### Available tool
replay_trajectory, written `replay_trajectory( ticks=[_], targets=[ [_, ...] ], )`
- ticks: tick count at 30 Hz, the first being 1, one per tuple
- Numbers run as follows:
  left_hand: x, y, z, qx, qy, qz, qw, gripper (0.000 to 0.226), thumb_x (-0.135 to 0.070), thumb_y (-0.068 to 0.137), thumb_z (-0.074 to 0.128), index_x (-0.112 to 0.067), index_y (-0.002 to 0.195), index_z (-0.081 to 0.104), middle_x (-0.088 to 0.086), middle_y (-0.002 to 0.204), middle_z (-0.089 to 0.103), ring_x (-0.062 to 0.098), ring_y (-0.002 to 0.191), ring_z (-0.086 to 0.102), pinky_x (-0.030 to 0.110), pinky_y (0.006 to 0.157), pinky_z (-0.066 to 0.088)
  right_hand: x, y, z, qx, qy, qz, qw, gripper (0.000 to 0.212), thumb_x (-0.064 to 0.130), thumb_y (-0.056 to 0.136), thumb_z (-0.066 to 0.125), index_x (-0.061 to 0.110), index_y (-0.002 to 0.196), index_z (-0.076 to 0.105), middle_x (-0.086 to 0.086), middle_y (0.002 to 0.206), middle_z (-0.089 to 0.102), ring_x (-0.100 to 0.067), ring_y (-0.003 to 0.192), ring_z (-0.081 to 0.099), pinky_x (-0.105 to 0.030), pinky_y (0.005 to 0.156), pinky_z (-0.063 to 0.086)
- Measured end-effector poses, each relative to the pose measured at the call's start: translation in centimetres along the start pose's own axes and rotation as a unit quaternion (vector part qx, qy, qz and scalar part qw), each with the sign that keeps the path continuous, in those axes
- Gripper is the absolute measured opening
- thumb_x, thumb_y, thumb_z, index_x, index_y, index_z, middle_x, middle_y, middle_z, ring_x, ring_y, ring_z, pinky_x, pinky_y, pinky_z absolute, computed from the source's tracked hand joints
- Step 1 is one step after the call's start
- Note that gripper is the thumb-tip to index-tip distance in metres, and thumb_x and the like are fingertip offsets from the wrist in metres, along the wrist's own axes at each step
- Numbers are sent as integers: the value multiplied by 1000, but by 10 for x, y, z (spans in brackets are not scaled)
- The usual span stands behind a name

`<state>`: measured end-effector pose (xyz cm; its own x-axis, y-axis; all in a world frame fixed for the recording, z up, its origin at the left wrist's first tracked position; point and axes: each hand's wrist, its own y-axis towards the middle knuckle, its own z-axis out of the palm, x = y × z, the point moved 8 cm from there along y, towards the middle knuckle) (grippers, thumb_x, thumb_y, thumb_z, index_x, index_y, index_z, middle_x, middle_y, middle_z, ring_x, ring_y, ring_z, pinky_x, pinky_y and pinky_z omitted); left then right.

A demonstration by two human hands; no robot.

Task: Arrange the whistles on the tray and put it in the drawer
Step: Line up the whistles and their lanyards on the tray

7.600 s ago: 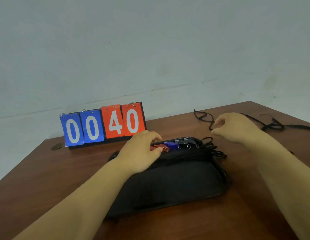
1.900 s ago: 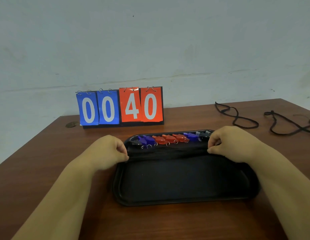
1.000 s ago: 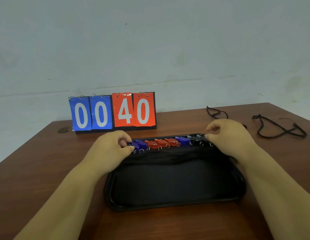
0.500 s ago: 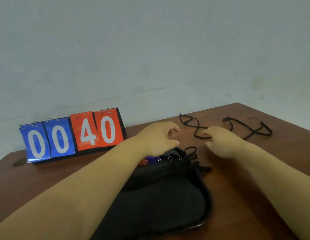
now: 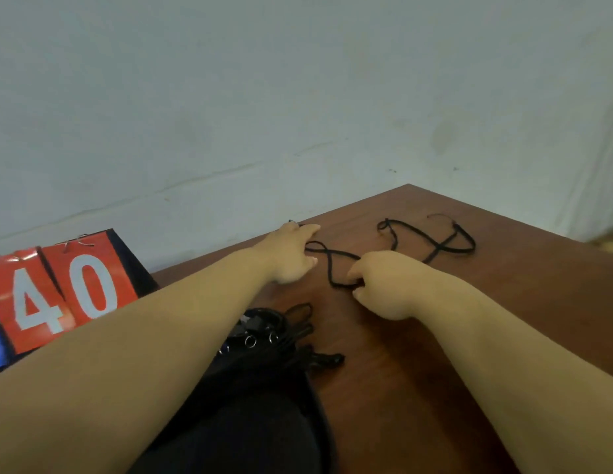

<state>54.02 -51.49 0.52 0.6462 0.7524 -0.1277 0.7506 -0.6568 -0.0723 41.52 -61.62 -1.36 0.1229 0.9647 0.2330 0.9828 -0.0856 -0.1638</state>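
The black tray lies at the bottom centre, largely under my left forearm. At its far end a black whistle and some key rings show, with a bundle of black cords spilling over the rim; the other whistles are hidden. Beyond the tray a loose black lanyard lies on the table. My left hand rests on its far end with fingers stretched out. My right hand pinches the lanyard's near loop with curled fingers.
A second black lanyard lies farther right near the table's back corner. A flip scoreboard showing 40 stands at the left. The brown table ends at the wall behind and at an edge on the right.
My view has swung right. Both hands left the tray's far end and reached forward to the nearer loose lanyard; the right hand has taken hold of its loop.
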Motion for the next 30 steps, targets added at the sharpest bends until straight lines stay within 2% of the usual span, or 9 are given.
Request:
replay_trajectory(
  ticks=[4,7,11,13,17,19,21,24,30],
  targets=[
    [-2,14,18,51,28,2,998,61,-42,104,50,-28,160,29,6,168,27,28,152,30,39,123,26,-8,-4,-7,-7,-11,12,1000,26,29,100,56,19,115,74,-3,116,70,-24,103,66,-43,95,56],
    [-10,6,23,55,30,16,998,50,-39,106,48,-27,154,42,3,160,42,25,144,42,36,117,34,-15,-7,-14,-33,2,27,999,37,44,101,54,16,97,78,-1,95,72,-20,87,68,-39,85,58],
    [-26,-16,14,35,28,58,997,36,-31,103,55,-26,139,60,-2,144,58,19,130,55,30,102,42,-28,-11,-25,-65,30,65,995,52,53,96,59,13,63,62,-3,66,56,-21,61,55,-32,59,47],
    [-34,-30,10,30,10,74,997,29,-29,102,58,-26,129,67,-5,131,66,16,118,60,28,95,44,-29,-15,-32,-82,29,71,994,47,52,93,62,14,67,63,-3,71,60,-20,66,59,-33,63,52],
    [-34,-48,-7,-18,-83,73,994,21,-24,97,64,-25,117,72,-7,107,70,14,100,65,29,90,50,-12,-25,-27,-99,96,40,990,39,56,85,72,22,105,69,2,104,68,-18,95,63,-38,88,56],
    [-23,-47,-13,-49,-86,59,993,26,-22,97,63,-26,123,68,-7,112,68,15,105,63,29,90,48,1,-24,-17,-80,103,4,991,54,59,83,73,26,126,65,3,126,64,-19,111,61,-37,96,52],
    [-9,-40,-8,-37,-64,40,996,42,-18,99,60,-28,140,56,0,135,62,19,119,59,29,98,44,11,-22,-8,-64,106,-27,992,63,58,84,73,29,137,59,4,142,56,-20,124,57,-38,104,48],
    [14,-27,5,-2,-19,5,1000,62,-13,101,53,-30,157,34,6,163,35,28,145,39,38,118,34,20,-23,-3,-44,116,-58,991,56,50,88,73,30,139,61,7,144,58,-16,127,56,-36,107,47],
    [34,-6,20,46,42,-31,998,69,-18,101,43,-44,160,19,-1,171,11,35,155,15,53,124,21,11,-18,-10,-37,57,-13,998,20,22,98,64,27,108,79,5,114,73,-15,102,67,-35,94,57]
  ],
)
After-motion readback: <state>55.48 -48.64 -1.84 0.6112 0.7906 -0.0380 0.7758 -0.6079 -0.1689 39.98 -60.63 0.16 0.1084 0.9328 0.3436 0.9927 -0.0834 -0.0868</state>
